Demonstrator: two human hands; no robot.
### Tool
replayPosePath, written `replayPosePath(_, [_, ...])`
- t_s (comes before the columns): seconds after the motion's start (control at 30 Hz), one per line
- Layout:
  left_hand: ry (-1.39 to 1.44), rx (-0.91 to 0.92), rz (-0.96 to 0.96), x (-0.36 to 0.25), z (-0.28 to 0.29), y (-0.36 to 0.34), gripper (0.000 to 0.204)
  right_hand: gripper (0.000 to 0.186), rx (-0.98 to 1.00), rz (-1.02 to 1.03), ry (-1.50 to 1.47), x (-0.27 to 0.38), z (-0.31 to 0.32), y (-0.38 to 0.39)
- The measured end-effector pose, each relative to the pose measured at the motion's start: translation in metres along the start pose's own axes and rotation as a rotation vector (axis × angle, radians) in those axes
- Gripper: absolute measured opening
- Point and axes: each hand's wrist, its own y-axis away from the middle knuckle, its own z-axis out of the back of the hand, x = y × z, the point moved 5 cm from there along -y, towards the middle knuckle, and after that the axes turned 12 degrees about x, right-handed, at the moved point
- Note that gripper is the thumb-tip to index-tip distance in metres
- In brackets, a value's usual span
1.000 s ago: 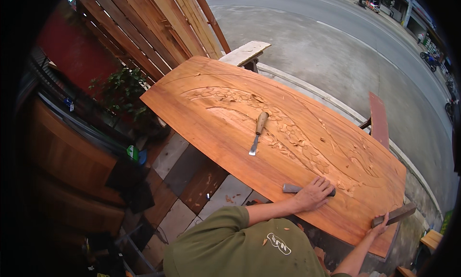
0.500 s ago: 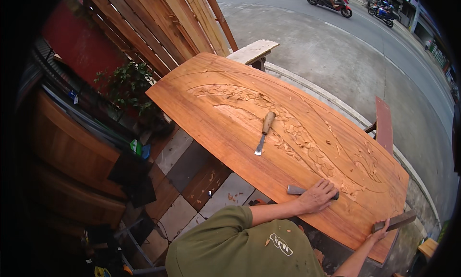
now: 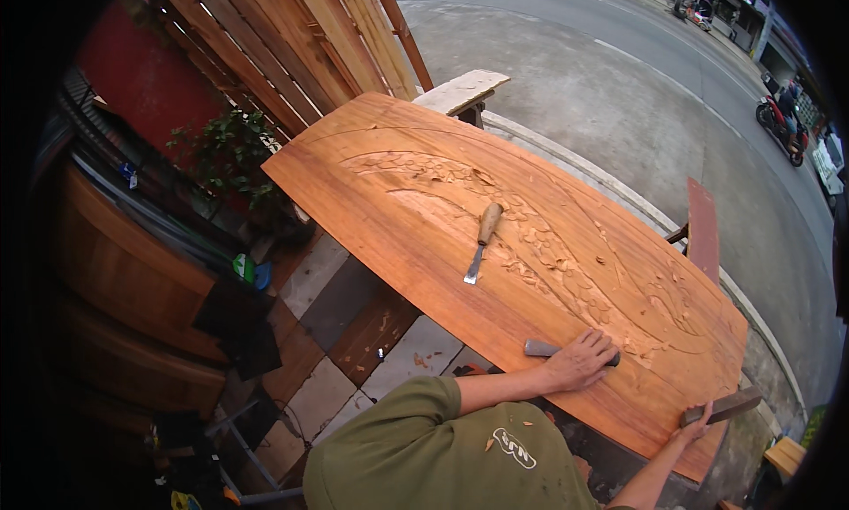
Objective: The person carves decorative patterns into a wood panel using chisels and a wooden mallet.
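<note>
A large reddish wooden slab (image 3: 416, 218) with carved relief lies slanted across the view. My left hand (image 3: 579, 360) is closed over a grey chisel (image 3: 539, 348) that lies flat on the slab near its near edge, with the blade sticking out to the left. At the slab's lower right corner, my right hand (image 3: 697, 419) grips a dark wooden bar (image 3: 730, 405) just off the edge. A second chisel with a pale wooden handle (image 3: 482, 238) lies loose on the carved middle, apart from both hands.
Wood chips dot the carving. Slatted wooden panels (image 3: 301, 33) lean at the back left beside a potted plant (image 3: 225, 156). A pale bench (image 3: 460, 90) and a red plank (image 3: 703, 236) sit beyond the slab. Tiled floor (image 3: 354, 333) lies below, and a motorbike (image 3: 783, 125) is on the road.
The view has shifted a little, so the slab sits lower right in frame. Both hands keep their holds at the same spots on the slab. Motorbikes have moved along the road.
</note>
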Motion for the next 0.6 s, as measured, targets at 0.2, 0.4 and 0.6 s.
replayPosePath(0.2, [0.020,0.008,0.004,0.001,0.002,0.001,0.061,0.036,0.007,0.011,-0.035,0.005,-0.010,0.007])
replayPosePath(0.4, [0.012,0.014,-0.004,0.002,0.002,-0.002,0.062,0.034,0.020,0.024,-0.049,0.008,-0.011,0.007])
replayPosePath(0.6, [-0.004,0.032,-0.012,0.004,-0.001,-0.003,0.067,0.033,-0.031,0.008,-0.051,0.008,-0.014,0.010])
